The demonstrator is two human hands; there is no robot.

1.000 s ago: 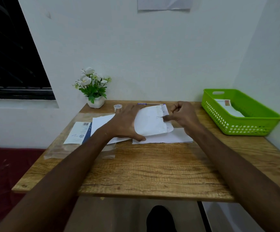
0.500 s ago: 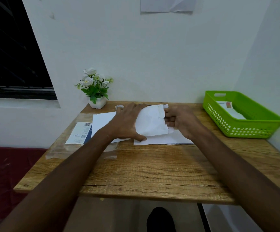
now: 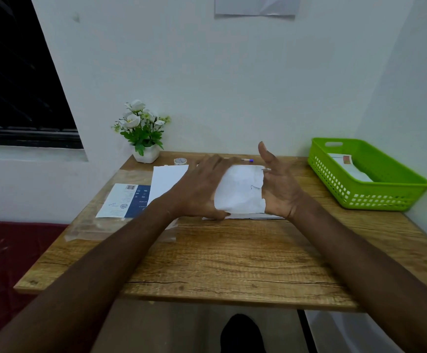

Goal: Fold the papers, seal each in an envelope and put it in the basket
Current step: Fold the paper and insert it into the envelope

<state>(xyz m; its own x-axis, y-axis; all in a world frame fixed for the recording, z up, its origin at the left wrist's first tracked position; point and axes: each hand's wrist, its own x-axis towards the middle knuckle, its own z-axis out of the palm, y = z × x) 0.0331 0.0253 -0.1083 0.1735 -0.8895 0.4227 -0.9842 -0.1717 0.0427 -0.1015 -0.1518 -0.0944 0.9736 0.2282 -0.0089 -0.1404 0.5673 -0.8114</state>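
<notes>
- Left hand (image 3: 202,189) lies flat on a white envelope (image 3: 239,191); right hand (image 3: 280,189) is spread open at its flap edge.
- Sealing appears under way; next, lift it to the green basket (image 3: 385,197).

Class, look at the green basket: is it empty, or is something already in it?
Not empty. The green basket already holds at least one white envelope with a reddish mark, lying flat inside.
</notes>
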